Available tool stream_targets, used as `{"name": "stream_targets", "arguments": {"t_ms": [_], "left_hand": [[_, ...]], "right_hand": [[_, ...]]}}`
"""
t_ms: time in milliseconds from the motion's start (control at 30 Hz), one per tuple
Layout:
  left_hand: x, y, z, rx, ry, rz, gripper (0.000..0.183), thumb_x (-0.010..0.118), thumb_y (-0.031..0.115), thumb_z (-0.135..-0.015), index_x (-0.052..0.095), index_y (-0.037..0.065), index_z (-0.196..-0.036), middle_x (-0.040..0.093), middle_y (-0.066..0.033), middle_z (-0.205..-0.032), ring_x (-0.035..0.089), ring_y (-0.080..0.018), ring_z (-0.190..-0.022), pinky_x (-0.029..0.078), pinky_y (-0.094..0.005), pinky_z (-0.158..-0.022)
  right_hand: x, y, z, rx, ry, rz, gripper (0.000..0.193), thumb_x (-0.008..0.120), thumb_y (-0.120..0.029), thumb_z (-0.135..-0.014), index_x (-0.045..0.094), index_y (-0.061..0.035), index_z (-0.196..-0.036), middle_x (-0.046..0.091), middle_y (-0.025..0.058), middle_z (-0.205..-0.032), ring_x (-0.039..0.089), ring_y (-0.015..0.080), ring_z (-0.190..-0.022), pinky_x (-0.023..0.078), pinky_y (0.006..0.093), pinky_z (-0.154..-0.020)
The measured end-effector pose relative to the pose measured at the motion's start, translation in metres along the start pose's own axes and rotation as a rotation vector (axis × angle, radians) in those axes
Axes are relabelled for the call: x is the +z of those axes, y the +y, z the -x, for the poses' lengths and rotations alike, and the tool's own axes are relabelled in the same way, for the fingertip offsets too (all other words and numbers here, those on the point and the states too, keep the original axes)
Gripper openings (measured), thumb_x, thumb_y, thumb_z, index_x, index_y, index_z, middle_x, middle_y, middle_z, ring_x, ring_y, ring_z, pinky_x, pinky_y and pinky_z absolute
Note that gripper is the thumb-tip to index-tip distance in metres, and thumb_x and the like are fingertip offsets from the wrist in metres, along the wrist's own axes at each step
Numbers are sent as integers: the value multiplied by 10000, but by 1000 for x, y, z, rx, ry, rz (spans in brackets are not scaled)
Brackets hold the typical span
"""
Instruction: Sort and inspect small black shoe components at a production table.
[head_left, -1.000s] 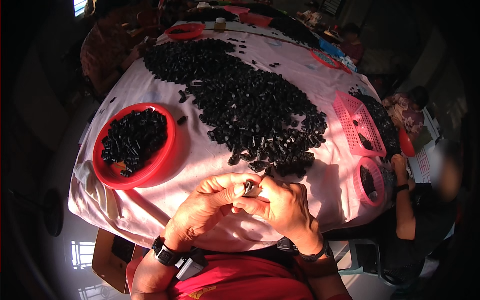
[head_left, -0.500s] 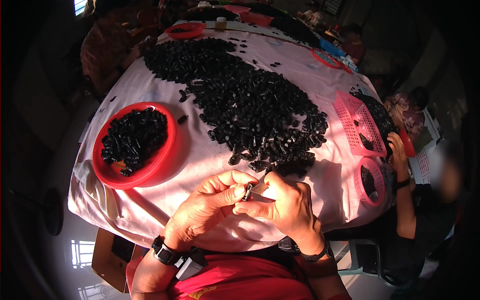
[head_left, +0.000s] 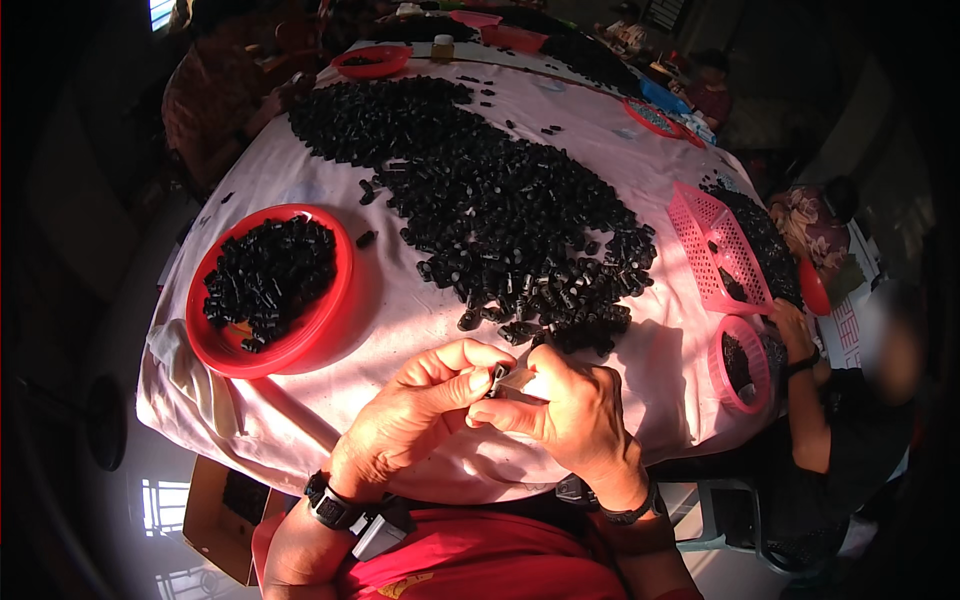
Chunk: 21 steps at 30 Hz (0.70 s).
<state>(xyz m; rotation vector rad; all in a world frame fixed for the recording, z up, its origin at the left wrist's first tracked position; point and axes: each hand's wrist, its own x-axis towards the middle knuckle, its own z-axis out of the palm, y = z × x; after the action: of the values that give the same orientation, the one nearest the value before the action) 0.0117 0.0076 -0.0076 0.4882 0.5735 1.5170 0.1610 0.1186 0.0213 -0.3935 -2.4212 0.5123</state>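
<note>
Over the near edge of the cloth, my left hand [head_left: 422, 393] pinches a small black plastic piece [head_left: 498, 374] between thumb and fingertips. Close against it on the right, my right hand [head_left: 580, 408] is closed, its thumb pointing at the piece. Something pale and thin shows between the right thumb and forefinger, too small to make out. Just beyond both hands spreads a large heap of small black plastic pieces [head_left: 510, 220]. To the left, a red basin [head_left: 345, 290] holds more of these black pieces.
A pink perforated basket [head_left: 700, 250] and a round pink basket [head_left: 716, 375] stand at the right, beside a co-worker's hand [head_left: 792, 328]. A crumpled white cloth [head_left: 190, 372] hangs at the left edge. An open cardboard box [head_left: 205, 525] sits below the table. Other people sit around it.
My hands and the black piece stay nearly in place. At the right, the co-worker's hand has drawn back slightly toward the near side.
</note>
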Motion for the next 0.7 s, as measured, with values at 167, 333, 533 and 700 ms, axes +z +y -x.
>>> {"name": "stream_targets", "arguments": {"t_ms": [167,333,533,700], "left_hand": [[-1,0,0,0,8,-17,242,657,178,-915,622,42,-1112,664,-56,-1047,619,-135,-926,486,-304,-860],[0,-2,0,8,47,9,256,662,175,-912,614,38,-1123,661,-51,-1025,621,-128,-904,499,-290,-835],[-9,2,0,-27,-50,17,223,613,150,-950,610,47,-1148,620,12,-981,570,-59,-804,494,-206,-770],[-9,1,3,-69,-22,45,237,648,141,-918,607,29,-1122,641,-35,-1001,599,-118,-828,493,-246,-740]], "right_hand": [[0,0,-1,-23,15,-2,446,799,-451,-734,580,-66,-785,675,80,-674,684,263,-603,518,342,-521],[5,5,5,-10,-36,34,432,771,-457,-771,634,-64,-888,654,75,-679,654,245,-558,506,343,-484],[-12,-11,-1,137,-18,-513,243,710,-106,-856,602,10,-1040,683,64,-822,659,101,-700,508,236,-606],[-4,1,4,115,-132,-690,227,601,15,-899,591,46,-1123,689,86,-940,682,120,-803,542,240,-691]]}}
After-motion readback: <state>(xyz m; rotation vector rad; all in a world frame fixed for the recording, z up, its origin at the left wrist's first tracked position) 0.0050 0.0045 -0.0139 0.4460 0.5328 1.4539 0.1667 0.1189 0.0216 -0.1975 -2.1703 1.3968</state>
